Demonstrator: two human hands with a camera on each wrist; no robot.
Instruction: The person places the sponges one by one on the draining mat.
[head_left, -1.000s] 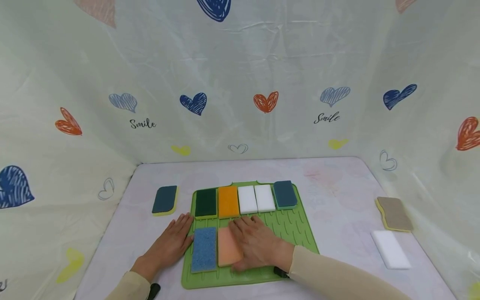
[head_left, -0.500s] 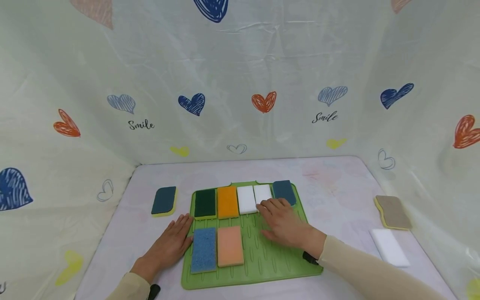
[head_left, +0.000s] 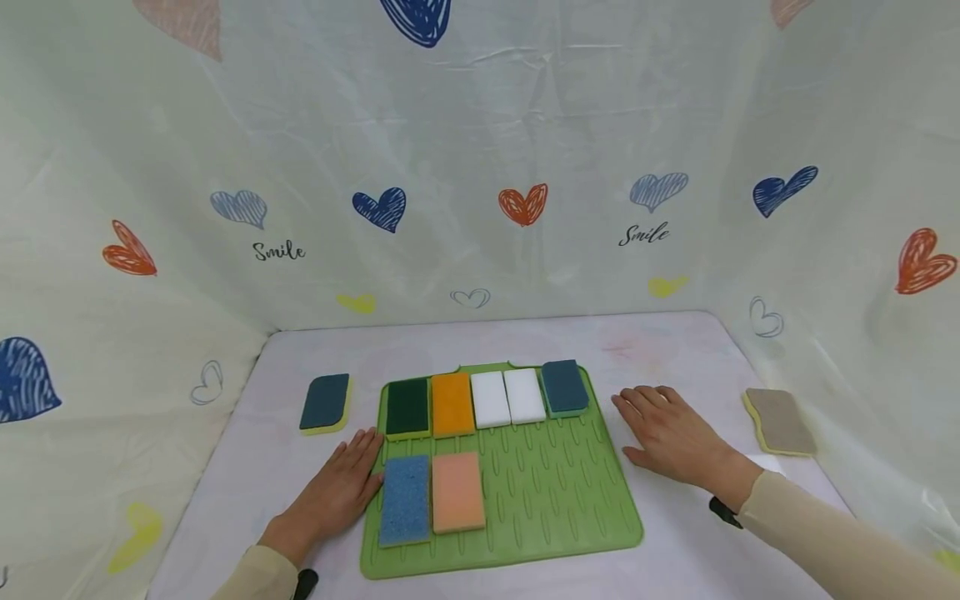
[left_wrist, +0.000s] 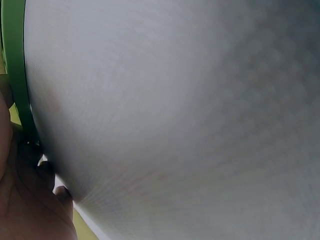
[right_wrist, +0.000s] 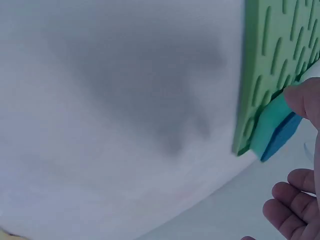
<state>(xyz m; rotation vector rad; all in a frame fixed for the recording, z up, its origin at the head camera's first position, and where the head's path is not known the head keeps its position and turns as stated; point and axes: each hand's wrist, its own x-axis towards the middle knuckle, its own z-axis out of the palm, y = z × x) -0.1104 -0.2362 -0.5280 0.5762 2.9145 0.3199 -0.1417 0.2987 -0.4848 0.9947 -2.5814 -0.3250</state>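
Observation:
In the head view my left hand (head_left: 337,492) rests with straight fingers at the left edge of a green ridged mat (head_left: 555,500). My right hand (head_left: 675,433) is over the table to the right of the mat, fingers relaxed, holding nothing. Along the mat's back lie a dark green sponge (head_left: 408,407), an orange sponge (head_left: 452,405), two white sponges (head_left: 491,400) and a blue-topped sponge (head_left: 565,387). At its front left are a speckled blue sponge (head_left: 405,500) and a peach sponge (head_left: 458,492), side by side.
A blue-and-yellow sponge (head_left: 326,402) lies left of the mat on the white table (head_left: 660,342). On the right is a beige-topped sponge (head_left: 780,421); a white sponge just in front of it is mostly hidden by my right arm. A heart-printed curtain (head_left: 450,125) surrounds the table.
My right hand has left the peach sponge, passed over the mat and moved right to the table beyond it. The left hand has stayed at the mat's edge.

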